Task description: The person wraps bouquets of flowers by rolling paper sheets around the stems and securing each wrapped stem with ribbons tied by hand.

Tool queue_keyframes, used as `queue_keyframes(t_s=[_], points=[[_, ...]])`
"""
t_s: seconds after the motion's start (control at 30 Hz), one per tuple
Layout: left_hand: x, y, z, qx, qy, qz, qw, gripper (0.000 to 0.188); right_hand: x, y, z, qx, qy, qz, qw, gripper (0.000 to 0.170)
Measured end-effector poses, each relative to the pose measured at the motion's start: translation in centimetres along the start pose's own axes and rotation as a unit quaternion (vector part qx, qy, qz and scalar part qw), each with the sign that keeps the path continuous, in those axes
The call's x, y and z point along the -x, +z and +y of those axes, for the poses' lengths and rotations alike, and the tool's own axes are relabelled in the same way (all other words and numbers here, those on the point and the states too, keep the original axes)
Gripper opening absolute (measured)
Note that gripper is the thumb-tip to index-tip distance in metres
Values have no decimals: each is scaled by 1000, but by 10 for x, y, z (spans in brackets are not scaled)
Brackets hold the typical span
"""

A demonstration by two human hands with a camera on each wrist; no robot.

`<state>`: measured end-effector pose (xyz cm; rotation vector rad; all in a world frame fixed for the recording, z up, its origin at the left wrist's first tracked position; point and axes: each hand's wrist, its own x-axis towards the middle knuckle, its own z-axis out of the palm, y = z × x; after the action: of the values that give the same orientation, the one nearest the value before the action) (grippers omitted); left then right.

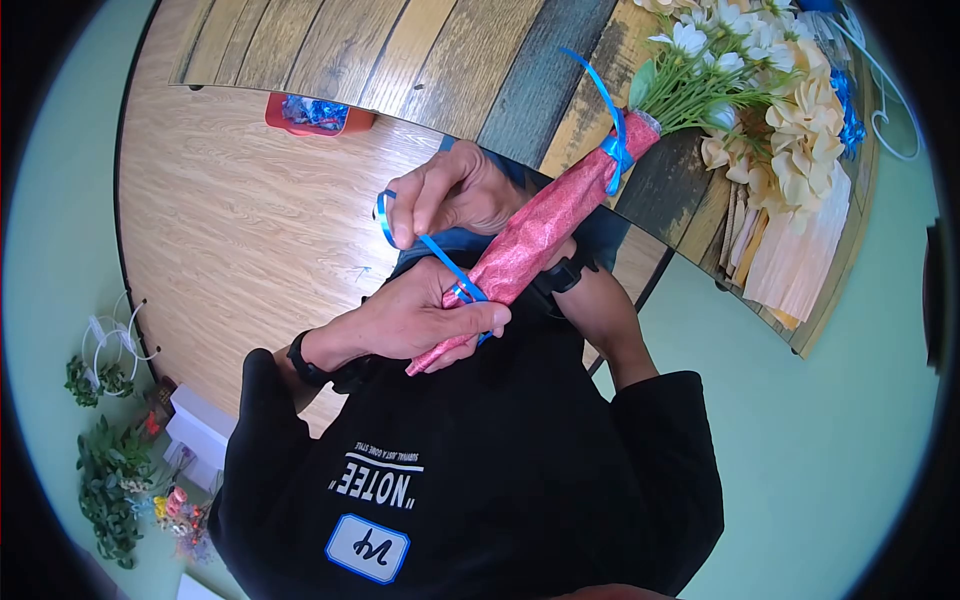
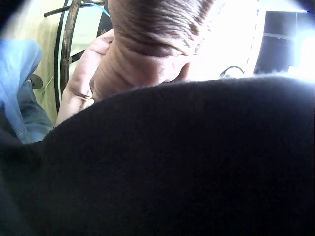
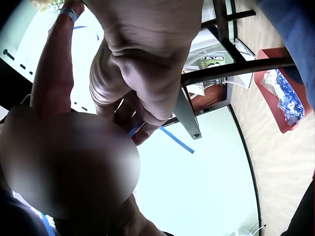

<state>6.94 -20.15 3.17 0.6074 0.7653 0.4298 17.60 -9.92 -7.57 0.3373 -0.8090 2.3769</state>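
A bouquet of white flowers (image 1: 728, 62) on green stems sticks out of a long pink wrap (image 1: 550, 215), held slantwise. My left hand (image 1: 405, 312) grips the narrow lower end of the wrap, its thumb across the front. Around that end goes a blue ribbon (image 1: 450, 264), which runs up to my right hand (image 1: 462, 192). The right fingers pinch the ribbon, and its free tail (image 3: 177, 141) sticks out past them in the right wrist view. Another blue ribbon (image 1: 618, 152) is tied near the wrap's top. In the left wrist view a dark sleeve (image 2: 172, 157) hides most of the left hand.
A wooden plank table (image 1: 400, 50) spans the far side. Cream artificial flowers (image 1: 808, 125) and folded pale paper (image 1: 800, 245) lie at its right. A red bin (image 1: 360, 122) with blue and white scraps stands on the floor. Greenery (image 1: 108, 490) is at lower left.
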Motion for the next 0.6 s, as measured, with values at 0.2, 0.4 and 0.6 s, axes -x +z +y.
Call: queue_keyframes(t_s=[0.2,0.4,0.6], points=[[1,1,1,-3,-5,16,1000,24,15,10,-9,155,102,95,978,11],[3,3,8,-48,-20,40,998,27,49,-12,9,171,94,164,967,15],[5,-1,12,-82,-21,73,994,28,101,-16,15,326,67,186,925,12]])
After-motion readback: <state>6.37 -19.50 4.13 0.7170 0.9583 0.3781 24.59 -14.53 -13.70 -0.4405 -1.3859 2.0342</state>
